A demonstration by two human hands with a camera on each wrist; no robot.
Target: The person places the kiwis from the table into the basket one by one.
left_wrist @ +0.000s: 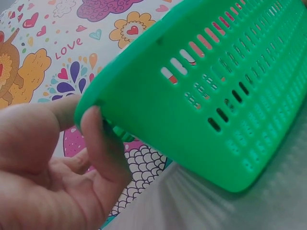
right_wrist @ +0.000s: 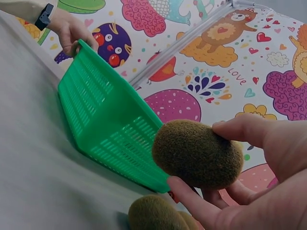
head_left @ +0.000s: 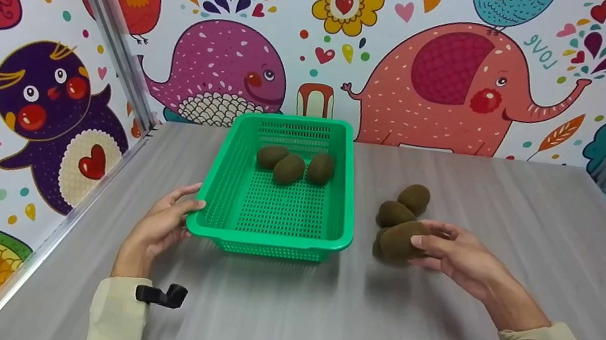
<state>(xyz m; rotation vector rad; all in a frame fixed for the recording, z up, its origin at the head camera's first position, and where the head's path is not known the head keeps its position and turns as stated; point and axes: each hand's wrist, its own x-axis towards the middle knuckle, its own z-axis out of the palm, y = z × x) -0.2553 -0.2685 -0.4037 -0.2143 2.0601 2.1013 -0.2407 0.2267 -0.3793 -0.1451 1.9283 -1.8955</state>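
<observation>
Had grey table [head_left: 255, 320] under green basket [head_left: 267, 241], pinched its left rim near front corner with left hand [head_left: 163, 224], gripped lifted kiwi [right_wrist: 197, 153] in right hand [head_left: 462, 259] by loose kiwis [head_left: 414, 198] right of basket, had three kiwis [head_left: 289, 169] inside.

the word "love" [left_wrist: 68, 49] stands printed on the cartoon wall covering [head_left: 386, 31], legible in both wrist views; in the head view, one appears reversed beside the coral elephant [head_left: 441, 104].
</observation>
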